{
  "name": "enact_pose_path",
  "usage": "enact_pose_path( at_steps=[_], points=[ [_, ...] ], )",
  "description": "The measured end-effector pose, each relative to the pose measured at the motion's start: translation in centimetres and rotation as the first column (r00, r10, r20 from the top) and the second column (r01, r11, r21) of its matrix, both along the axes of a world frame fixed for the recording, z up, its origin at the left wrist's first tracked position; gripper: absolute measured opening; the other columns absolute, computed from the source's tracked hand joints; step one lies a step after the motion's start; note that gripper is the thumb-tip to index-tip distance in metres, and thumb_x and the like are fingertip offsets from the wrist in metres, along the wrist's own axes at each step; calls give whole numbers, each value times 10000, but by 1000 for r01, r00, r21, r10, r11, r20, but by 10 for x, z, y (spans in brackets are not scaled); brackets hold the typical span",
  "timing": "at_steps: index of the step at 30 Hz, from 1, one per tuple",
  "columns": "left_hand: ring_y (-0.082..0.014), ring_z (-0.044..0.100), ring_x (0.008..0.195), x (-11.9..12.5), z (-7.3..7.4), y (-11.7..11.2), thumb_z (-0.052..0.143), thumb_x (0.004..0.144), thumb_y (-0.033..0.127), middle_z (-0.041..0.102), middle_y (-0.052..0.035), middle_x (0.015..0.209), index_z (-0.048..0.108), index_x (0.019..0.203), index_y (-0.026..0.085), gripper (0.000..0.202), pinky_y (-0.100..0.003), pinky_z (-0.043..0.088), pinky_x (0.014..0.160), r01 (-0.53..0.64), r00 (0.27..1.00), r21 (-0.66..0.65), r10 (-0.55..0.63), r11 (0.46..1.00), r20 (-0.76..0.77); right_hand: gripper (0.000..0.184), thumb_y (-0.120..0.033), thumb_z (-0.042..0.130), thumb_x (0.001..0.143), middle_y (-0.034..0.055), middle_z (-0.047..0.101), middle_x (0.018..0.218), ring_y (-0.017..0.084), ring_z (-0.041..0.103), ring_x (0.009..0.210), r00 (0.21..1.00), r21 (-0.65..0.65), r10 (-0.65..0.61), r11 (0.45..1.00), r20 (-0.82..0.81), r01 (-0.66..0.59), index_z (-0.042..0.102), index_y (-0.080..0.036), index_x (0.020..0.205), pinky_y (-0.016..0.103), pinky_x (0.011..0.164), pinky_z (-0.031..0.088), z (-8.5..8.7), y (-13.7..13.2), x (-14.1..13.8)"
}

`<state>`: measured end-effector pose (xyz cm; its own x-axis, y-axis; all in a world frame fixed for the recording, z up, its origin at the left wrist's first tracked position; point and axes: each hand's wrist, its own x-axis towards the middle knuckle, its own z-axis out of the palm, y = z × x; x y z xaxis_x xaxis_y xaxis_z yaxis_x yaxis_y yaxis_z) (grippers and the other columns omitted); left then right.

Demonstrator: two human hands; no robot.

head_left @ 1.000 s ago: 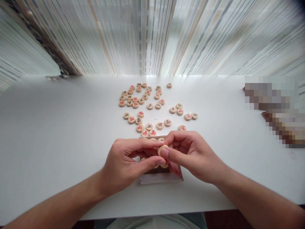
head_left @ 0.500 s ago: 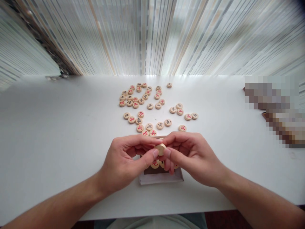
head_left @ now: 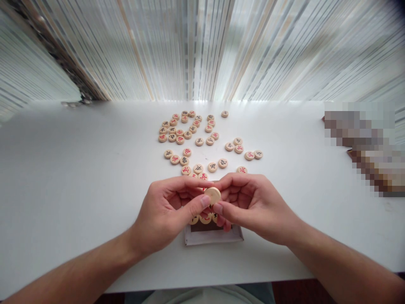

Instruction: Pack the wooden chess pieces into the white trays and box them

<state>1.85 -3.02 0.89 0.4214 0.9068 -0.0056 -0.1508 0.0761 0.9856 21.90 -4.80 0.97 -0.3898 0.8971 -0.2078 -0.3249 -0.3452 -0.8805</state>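
Observation:
A wooden Chinese chess piece (head_left: 214,195) is held up over a shallow cardboard box (head_left: 215,237), its blank pale face turned toward me. My left hand (head_left: 166,213) pinches it, the thumb lying on its lower left. From the other side my right hand (head_left: 261,211) grips its edge between curled fingers and thumb. Inside the box, partly covered by my hands, lie several more pieces, among them one with a red character (head_left: 205,217). Just past the box, a red-marked piece (head_left: 203,176) rests on the table.
Several loose chess pieces (head_left: 179,133) with red or black characters spread over the white table (head_left: 79,190) beyond my hands. More pieces (head_left: 249,155) lie to the right. Pixelated objects (head_left: 373,169) sit at the far right. A striped curtain (head_left: 202,50) hangs along the back edge.
The held piece has tilted so that more of its blank face shows. My right thumb has shifted slightly down and left; both hands otherwise stay above the box.

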Motion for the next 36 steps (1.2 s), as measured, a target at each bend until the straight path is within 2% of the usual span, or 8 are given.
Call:
enact_pose_path(
  at_steps=[3,5,9,12,19,25,32,36],
  points=[
    [-128,816,744,1,0,1,869,850,94,857,-17,846,864,1019,195,197,-143,677,710,-39,999,-11,39,999,17,300,-59,953,705,6,786,726,112,732,609,998,104,-57,993,42,52,809,-178,940,157,562,617,-2,0,1],
    [-128,821,763,2,0,2,905,809,90,862,-14,860,865,985,192,208,-133,675,716,-56,998,-11,56,998,33,273,-34,906,746,-2,787,731,106,731,611,985,258,-116,963,128,80,819,-192,950,150,562,601,-4,0,1],
    [-122,817,754,3,2,5,928,795,121,857,-18,823,869,921,176,150,-118,668,706,-52,997,-40,54,998,53,234,-46,789,859,21,797,787,121,724,632,903,612,-306,788,302,63,842,-207,1021,205,578,601,-7,0,5],
    [-135,824,774,2,2,6,941,776,111,862,-27,841,873,936,174,185,-142,681,734,-40,997,-61,45,997,69,239,-50,756,878,59,810,851,156,740,690,851,735,-396,678,346,16,837,-186,1057,259,603,618,-9,1,6],
    [-140,836,794,-1,-3,8,959,694,25,872,-11,852,884,899,201,281,-131,674,756,-76,994,-57,80,995,67,233,-102,843,868,101,827,905,164,760,719,811,839,-477,543,338,-30,806,-118,1098,283,668,660,-11,3,7],
    [-137,823,779,-4,-6,10,930,791,122,869,-27,846,895,895,215,143,-150,673,745,-55,996,-71,60,996,65,233,-65,793,882,104,837,944,157,766,740,802,841,-463,534,378,-88,785,-108,1111,279,710,650,-8,2,8],
    [-136,811,761,-3,-8,9,977,678,60,861,-11,822,879,853,198,244,-146,663,725,-69,996,-149,75,986,38,211,-97,815,905,125,833,983,159,776,802,712,910,-579,348,397,-224,774,-95,1112,243,745,630,-11,2,8],
    [-134,805,761,-2,-7,9,964,704,76,854,-9,817,869,847,191,206,-152,661,729,-75,997,-114,76,991,6,194,-93,790,917,112,832,966,169,768,790,668,902,-607,319,430,-291,757,-104,1107,262,727,607,-12,2,9]
  ],
)
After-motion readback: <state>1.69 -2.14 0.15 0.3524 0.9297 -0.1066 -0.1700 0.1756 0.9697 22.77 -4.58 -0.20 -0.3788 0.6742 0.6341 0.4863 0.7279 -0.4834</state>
